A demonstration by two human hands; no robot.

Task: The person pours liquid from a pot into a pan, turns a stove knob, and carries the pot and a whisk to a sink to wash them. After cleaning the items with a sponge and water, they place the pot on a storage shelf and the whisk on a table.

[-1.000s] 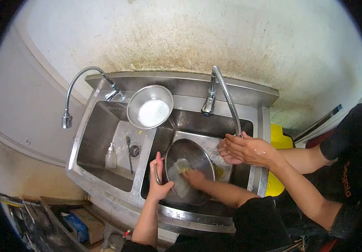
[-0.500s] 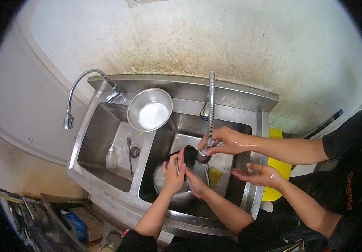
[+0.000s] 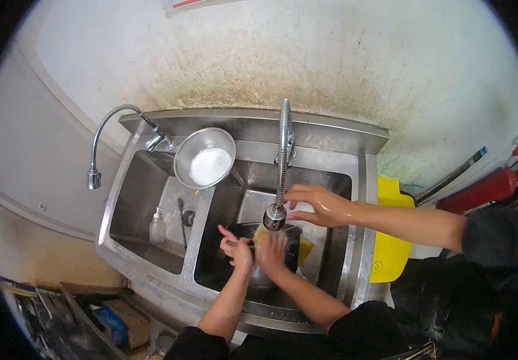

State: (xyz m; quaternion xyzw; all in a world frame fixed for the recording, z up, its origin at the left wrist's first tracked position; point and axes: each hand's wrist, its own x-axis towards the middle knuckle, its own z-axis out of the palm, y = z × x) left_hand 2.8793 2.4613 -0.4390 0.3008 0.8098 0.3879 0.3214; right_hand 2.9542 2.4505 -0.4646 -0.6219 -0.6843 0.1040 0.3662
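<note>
My left hand [image 3: 241,255] is closed around a thin handle [image 3: 231,243] over the right basin. Beside it, my right hand [image 3: 271,253] presses a yellow sponge [image 3: 260,233] with its fingers, just under the faucet nozzle [image 3: 274,217]. A dark item lies behind and under my hands; its shape is partly hidden. Another yellow pad [image 3: 305,249] rests in the basin to the right. A co-worker's hand [image 3: 325,207] is beside the nozzle, fingers apart.
A metal bowl [image 3: 205,158] with white contents sits on the sink's divider. The left basin holds a pump bottle [image 3: 157,227] and a long utensil [image 3: 182,222]. Another faucet [image 3: 93,178] arches at the left. Right of the sink is a yellow bin [image 3: 391,240].
A yellow sponge now shows at my right hand. My hands have parted slightly. The co-worker's upper hand has come off the nozzle, and their lower hand is out of sight.
</note>
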